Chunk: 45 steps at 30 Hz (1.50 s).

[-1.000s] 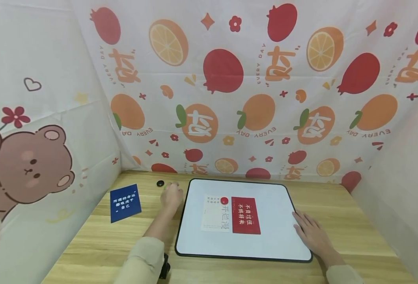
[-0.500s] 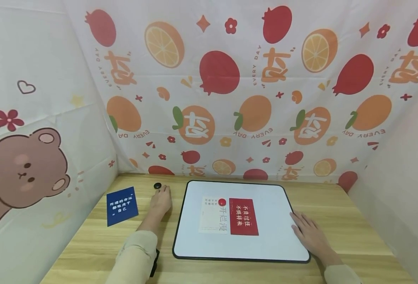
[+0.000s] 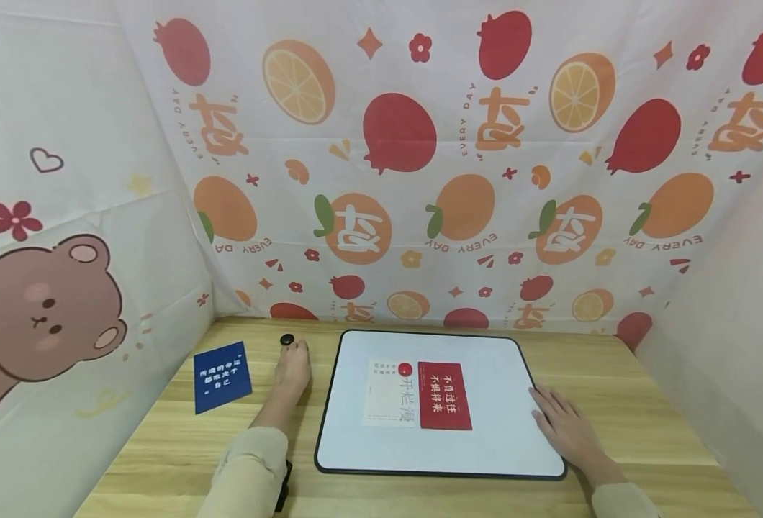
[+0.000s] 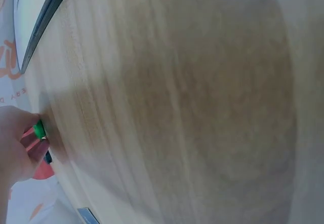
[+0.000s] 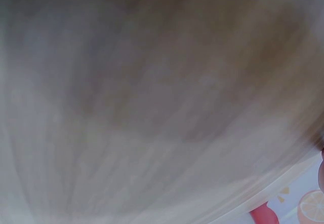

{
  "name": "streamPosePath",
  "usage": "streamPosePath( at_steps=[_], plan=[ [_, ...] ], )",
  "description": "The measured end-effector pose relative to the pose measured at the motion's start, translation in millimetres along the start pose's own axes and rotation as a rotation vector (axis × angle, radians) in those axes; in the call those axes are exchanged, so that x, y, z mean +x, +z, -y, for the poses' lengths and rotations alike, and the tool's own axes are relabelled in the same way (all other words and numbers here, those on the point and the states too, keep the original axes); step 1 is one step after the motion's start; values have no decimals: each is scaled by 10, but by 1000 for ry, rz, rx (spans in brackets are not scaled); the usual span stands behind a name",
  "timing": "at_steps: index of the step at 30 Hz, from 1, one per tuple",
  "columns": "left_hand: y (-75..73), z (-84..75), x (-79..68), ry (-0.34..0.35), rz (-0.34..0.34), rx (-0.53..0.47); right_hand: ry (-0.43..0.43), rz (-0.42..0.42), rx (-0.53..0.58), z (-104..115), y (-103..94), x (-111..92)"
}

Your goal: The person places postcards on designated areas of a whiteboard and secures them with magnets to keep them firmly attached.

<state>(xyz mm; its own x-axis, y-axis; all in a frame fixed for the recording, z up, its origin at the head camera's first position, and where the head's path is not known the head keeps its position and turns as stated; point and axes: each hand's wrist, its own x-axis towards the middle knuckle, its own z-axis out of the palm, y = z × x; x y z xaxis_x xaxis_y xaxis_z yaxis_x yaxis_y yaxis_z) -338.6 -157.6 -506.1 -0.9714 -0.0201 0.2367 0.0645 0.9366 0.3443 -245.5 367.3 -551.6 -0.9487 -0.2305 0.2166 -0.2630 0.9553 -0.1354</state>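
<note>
My left hand point(image 3: 293, 370) is at the table's back left, just beside a black round magnet point(image 3: 287, 339). In the left wrist view the thumb and fingers pinch a small green round magnet point(image 4: 39, 129) close to the wood; the head view hides it. The framed whiteboard point(image 3: 504, 403) lies flat, bearing a white printed card point(image 3: 384, 406) and a red card point(image 3: 446, 396) side by side. A red round magnet point(image 3: 405, 369) sits on the white card's top right corner. My right hand point(image 3: 569, 432) rests at the board's right edge, fingers extended.
A blue card point(image 3: 222, 378) with white writing lies on the wooden table point(image 3: 161, 460) at the left. Fruit-printed cloth point(image 3: 401, 216) hangs behind the table, and a bear-printed cloth point(image 3: 51, 309) hangs along the left side.
My left hand has moved left, away from the whiteboard and closer to the black magnet, with the green magnet. The right hand stays at the board's edge.
</note>
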Motion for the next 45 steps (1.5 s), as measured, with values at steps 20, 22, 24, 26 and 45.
streamPosePath(
  at_steps=[20, 22, 24, 26, 45],
  plan=[
    [9, -17, -8, -76, -71, -207, -5, -20, -15, 54, -46, -14],
    [3, -33, -8, -72, -87, -221, -4, -16, -13, 55, -48, -11],
    [1, -49, -7, -68, -107, -235, -6, -15, -11, 47, -38, -7],
    [-4, -66, -5, -60, -121, -249, -10, -19, -14, 27, -17, -4],
    [-63, -325, 11, -32, -192, -389, -5, -15, -13, 8, -6, 0]
  ],
)
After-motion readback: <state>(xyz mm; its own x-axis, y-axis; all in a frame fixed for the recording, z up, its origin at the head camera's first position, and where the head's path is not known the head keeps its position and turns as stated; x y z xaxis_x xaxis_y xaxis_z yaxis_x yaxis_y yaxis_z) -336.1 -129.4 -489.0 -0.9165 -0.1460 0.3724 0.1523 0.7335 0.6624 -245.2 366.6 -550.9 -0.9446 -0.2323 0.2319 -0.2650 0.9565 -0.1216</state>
